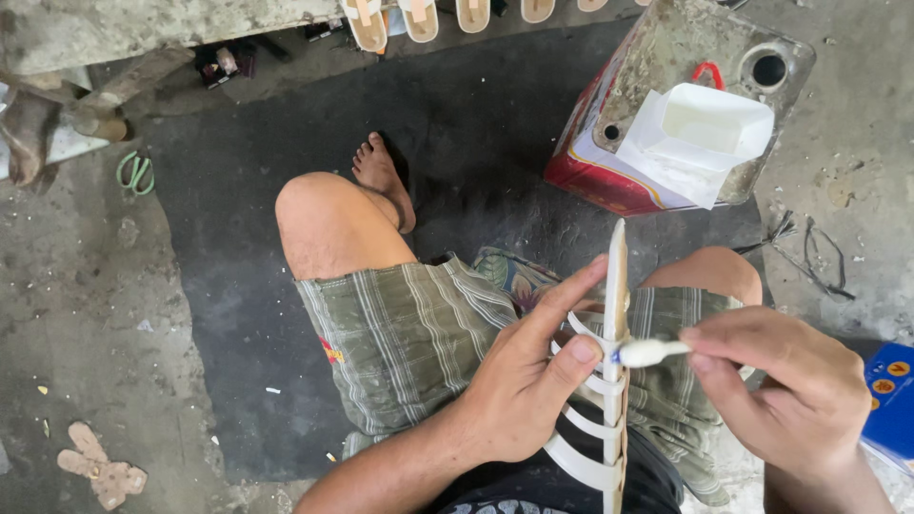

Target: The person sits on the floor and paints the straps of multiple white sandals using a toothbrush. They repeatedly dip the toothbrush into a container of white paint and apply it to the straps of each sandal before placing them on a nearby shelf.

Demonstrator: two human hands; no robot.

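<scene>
Your left hand (519, 390) grips the ribbed white frame (609, 381) upright over your lap, its long axis running away from you, while your right fingers (709, 347) pinch a small tube (652, 353), nozzle touching the frame's spine.

Two hands at work: left hand (519, 385), right hand (795, 390). One white ribbed frame (609, 381), one small white brush (649, 353). One red tin can (609, 152), one white paper tray (709, 128). Five pale paddle shapes (419, 17) along the bench (143, 29) edge. One blue box (890, 400).
</scene>
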